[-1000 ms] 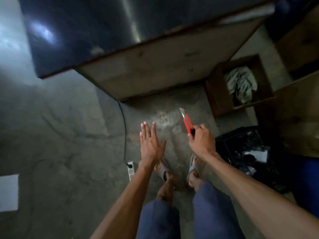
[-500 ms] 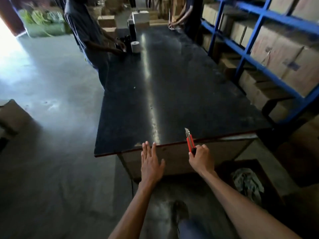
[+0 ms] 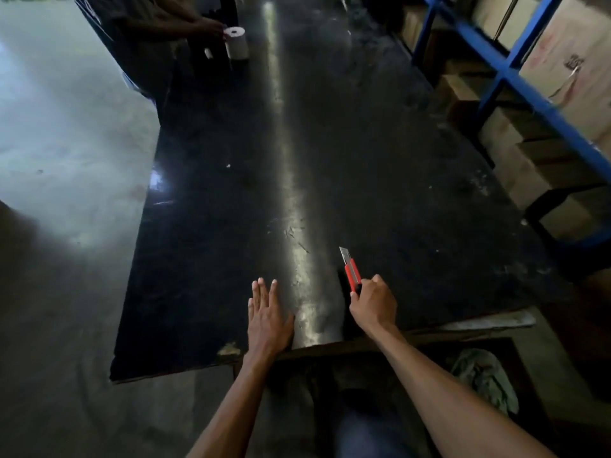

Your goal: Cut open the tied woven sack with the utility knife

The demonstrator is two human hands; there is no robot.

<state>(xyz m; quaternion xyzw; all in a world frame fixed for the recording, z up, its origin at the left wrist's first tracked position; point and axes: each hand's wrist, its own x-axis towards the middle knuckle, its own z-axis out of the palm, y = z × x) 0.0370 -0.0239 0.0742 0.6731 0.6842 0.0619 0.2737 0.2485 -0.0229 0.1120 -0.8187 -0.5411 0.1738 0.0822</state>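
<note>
The right hand [image 3: 373, 300] was curled into a fist around the red handle of the utility knife [image 3: 351, 270], thumb side up, the grip firm and low on the handle. The knife stuck up and away from the knuckles, its silver blade out and slanting slightly to the left, the tip well clear of the tabletop beyond it. Just to the left of that hand, the left hand [image 3: 266, 317] was spread flat and empty, palm down, fingers [image 3: 261, 289] straight and close together, pointing away from the person. It lay over the near edge of the black table [image 3: 413, 200]; whether the palm actually pressed on the surface, I could not tell. Between the two hands ran a long pale streak of glare on the glossy top, stretching far ahead of the fingertips.

And the sack? It was nowhere in view, not on the table, not near either hand.

Far ahead of the left hand, at the table's distant end, a white paper roll [image 3: 235, 43] stood upright, and another person's arm [image 3: 175, 19] reached just beside it. Off to the right of the knife hand rose blue shelving [image 3: 506, 72] stacked with cardboard boxes [image 3: 568, 57]. Below and right of the right forearm, a crumpled cloth [image 3: 486, 380] sat in a box on the floor. Left of the open hand, bare concrete floor [image 3: 66, 143] shone pale.
</note>
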